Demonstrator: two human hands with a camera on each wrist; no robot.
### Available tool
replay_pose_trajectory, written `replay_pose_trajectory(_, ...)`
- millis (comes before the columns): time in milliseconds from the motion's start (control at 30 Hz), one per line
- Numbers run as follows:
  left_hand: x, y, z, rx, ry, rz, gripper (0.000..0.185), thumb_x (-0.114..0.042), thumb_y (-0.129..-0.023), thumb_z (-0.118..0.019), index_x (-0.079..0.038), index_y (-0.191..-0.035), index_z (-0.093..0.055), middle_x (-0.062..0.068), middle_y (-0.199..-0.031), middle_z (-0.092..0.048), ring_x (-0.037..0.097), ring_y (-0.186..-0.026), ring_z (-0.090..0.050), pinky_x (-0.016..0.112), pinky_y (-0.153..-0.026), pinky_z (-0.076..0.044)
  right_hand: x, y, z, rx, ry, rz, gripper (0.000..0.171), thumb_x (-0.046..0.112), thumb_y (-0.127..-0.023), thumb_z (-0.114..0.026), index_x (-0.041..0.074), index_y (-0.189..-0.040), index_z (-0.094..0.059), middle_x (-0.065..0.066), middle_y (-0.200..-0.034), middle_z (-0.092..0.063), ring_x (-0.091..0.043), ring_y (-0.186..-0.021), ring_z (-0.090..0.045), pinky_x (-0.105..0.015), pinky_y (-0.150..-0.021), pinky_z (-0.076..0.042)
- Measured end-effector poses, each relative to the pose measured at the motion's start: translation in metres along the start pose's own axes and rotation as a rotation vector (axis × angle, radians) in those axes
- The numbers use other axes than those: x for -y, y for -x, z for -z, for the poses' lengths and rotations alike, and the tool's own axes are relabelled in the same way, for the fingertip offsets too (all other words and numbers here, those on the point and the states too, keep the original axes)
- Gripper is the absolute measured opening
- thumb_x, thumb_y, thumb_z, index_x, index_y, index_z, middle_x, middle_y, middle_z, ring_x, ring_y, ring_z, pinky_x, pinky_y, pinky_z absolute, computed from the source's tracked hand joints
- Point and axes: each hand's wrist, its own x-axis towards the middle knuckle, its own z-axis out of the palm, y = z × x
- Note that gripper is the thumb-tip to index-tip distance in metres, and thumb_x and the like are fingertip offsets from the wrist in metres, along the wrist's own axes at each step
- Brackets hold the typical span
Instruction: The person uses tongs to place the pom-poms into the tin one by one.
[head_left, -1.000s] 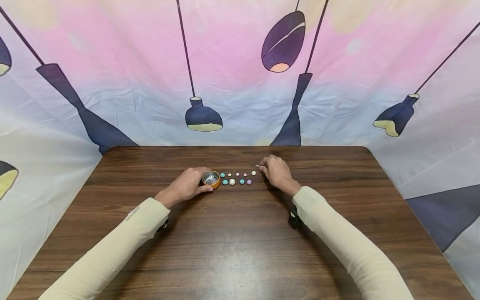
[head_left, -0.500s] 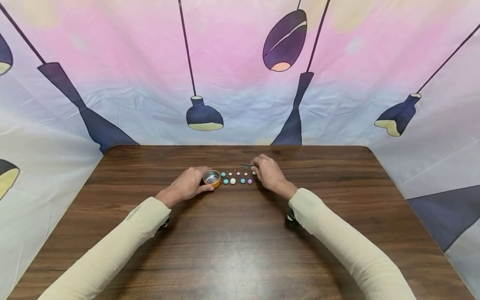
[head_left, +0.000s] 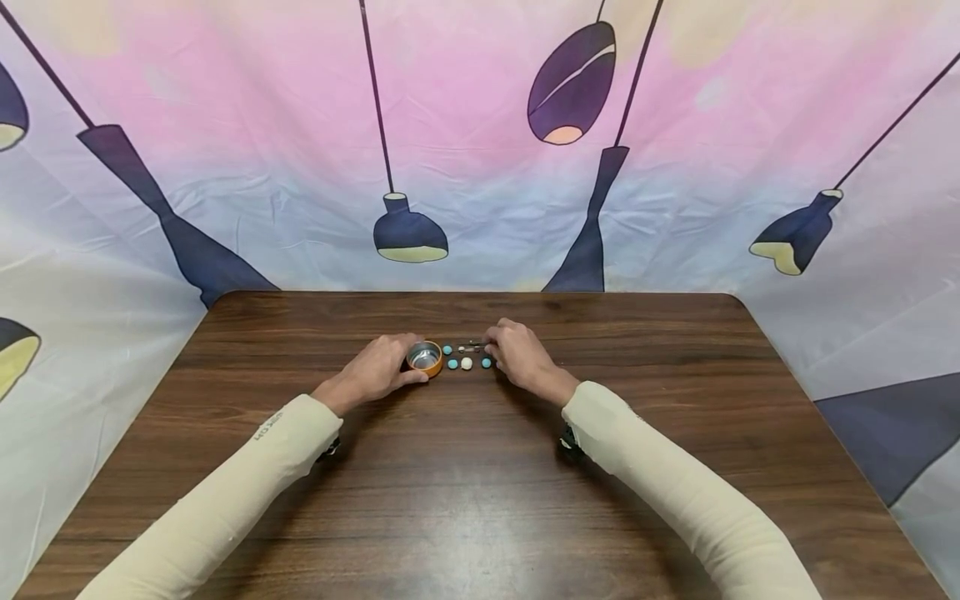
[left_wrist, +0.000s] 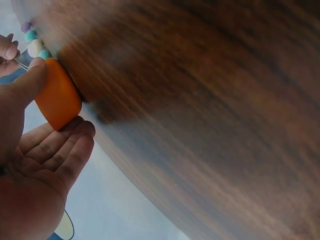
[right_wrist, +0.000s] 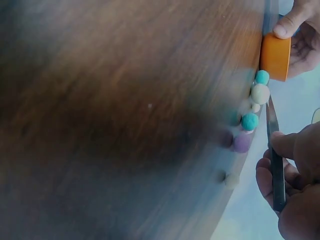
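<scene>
The left hand (head_left: 375, 368) curls its thumb and fingers round a small round orange cup with a shiny metal inside (head_left: 424, 358), which stands on the dark brown wooden surface (head_left: 480, 500) toward its far edge, about midway between the left and right edges. In the left wrist view the thumb (left_wrist: 27, 82) presses the cup's orange wall (left_wrist: 57, 100) from one side and the fingers (left_wrist: 60, 150) cradle it from the other, so this grip is closed on the cup.

The right hand (head_left: 517, 358) is just to the right of the cup, its grip pinching a thin pair of metal tweezers (right_wrist: 275, 150) whose tips point toward the cup. The tweezer tips (head_left: 472, 342) are over a short double row of small coloured beads (head_left: 465, 358) in teal, white, pink and purple, lying on the surface between the two hands. The right wrist view shows the beads (right_wrist: 250, 120) running in a line from just beside the cup (right_wrist: 275, 56) toward the right hand (right_wrist: 295, 185); whether the tips touch a bead cannot be told.

Both forearms wear cream long sleeves (head_left: 225, 500). A pastel cloth printed with dark hanging lamps (head_left: 480, 167) hangs behind the far edge.
</scene>
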Motion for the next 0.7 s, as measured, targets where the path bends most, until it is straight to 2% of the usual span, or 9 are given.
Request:
replay_pose_trajectory(267,0.0009,0.0001,-0.0008,0.002,0.000,0.007,0.056,-0.028,-0.088,-0.075,0.006,-0.129,-0.055,0.020,-0.114,-0.067,0.029,-0.099,-0.069,0.043,-0.082,-0.057,0.0012,-0.0020,-0.0055,-0.022,0.037,0.018,0.018,0.012,-0.099,-0.060,0.005,-0.110,-0.072,-0.008,-0.102,-0.065,-0.019,-0.086,-0.066,-0.028,-0.073,-0.056)
replay_pose_trajectory(433,0.0019,0.0004,-0.0019,-0.004,0.001,0.004,0.054,-0.028,-0.088,-0.076,0.005,-0.127,-0.056,0.019,-0.112,-0.067,0.028,-0.097,-0.068,0.042,-0.081,-0.057,0.0014,-0.0018,-0.0073,-0.037,0.043,0.023,0.018,0.012,-0.099,-0.060,0.006,-0.110,-0.073,-0.008,-0.101,-0.065,-0.018,-0.083,-0.066,-0.027,-0.070,-0.056)
replay_pose_trajectory(700,0.0014,-0.0011,-0.0015,-0.002,0.027,0.019,0.053,-0.026,-0.087,-0.076,0.004,-0.126,-0.057,0.018,-0.112,-0.067,0.027,-0.097,-0.069,0.041,-0.081,-0.057,0.0013,0.0008,0.0002,-0.106,-0.015,0.057,0.017,0.010,-0.098,-0.060,0.004,-0.108,-0.073,-0.007,-0.097,-0.065,-0.017,-0.078,-0.064,-0.028,-0.069,-0.056)
